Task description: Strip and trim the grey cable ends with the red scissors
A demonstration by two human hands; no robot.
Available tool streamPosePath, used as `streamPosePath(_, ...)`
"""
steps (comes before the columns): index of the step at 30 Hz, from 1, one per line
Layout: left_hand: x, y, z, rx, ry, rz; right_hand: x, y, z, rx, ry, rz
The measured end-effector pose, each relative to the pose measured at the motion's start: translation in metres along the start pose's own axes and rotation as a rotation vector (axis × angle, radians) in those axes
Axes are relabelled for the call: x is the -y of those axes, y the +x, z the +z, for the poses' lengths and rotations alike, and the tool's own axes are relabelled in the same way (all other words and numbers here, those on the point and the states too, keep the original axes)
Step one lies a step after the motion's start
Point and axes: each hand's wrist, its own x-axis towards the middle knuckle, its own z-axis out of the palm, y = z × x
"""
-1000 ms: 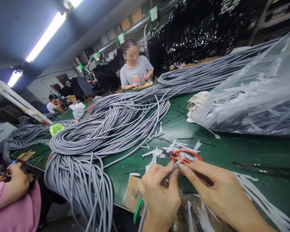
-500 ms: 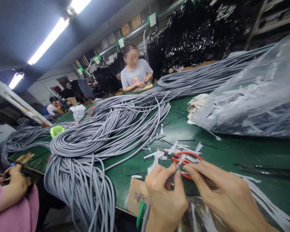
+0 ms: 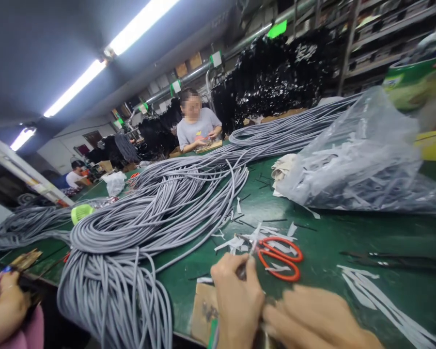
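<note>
My left hand [image 3: 238,293] is closed in a pinch, and a thin white strip [image 3: 255,238] sticks up from its fingertips. What I can make out of the pinch looks like the end of a grey cable, mostly hidden by the hand. Lower and to the right is my right hand [image 3: 316,315], smeared by motion, its fingers unclear. Red-handled scissors [image 3: 281,259] lie just beyond both hands among scattered white strip scraps [image 3: 232,245]. A brown board [image 3: 203,310] with small dark bits, and a green piece [image 3: 213,329] by it, are left of my left hand.
Large grey cable coils [image 3: 123,228] spread over the green table [image 3: 312,242] and hang off its edge. At right are a clear plastic bag [image 3: 356,169] of scraps, dark pliers-like tools [image 3: 396,259] and long white strips [image 3: 381,300]. A co-worker [image 3: 199,126] sits opposite; another person's hand [image 3: 10,295] is at left.
My right hand has dropped away from my left fingertips. My left hand still pinches, with the white strip now upright. The scissors show more fully, and the view has shifted right.
</note>
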Motion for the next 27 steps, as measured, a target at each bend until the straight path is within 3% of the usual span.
streamPosePath(2, 0.006, 0.003, -0.001, 0.034, -0.107, -0.085, -0.004, 0.002, -0.003, -0.027, -0.021, -0.074)
streamPosePath(7, 0.01, 0.003, -0.001, 0.172, -0.348, -0.151, -0.025, 0.013, -0.009, -0.037, -0.195, 0.037)
streamPosePath(13, 0.008, -0.003, -0.002, 0.105, -0.351, -0.19, -0.026, 0.012, -0.006, -0.012, -0.216, 0.024)
streamPosePath(27, 0.012, -0.006, -0.003, 0.092, -0.339, -0.21, -0.029, 0.011, -0.009, 0.024, -0.171, 0.042)
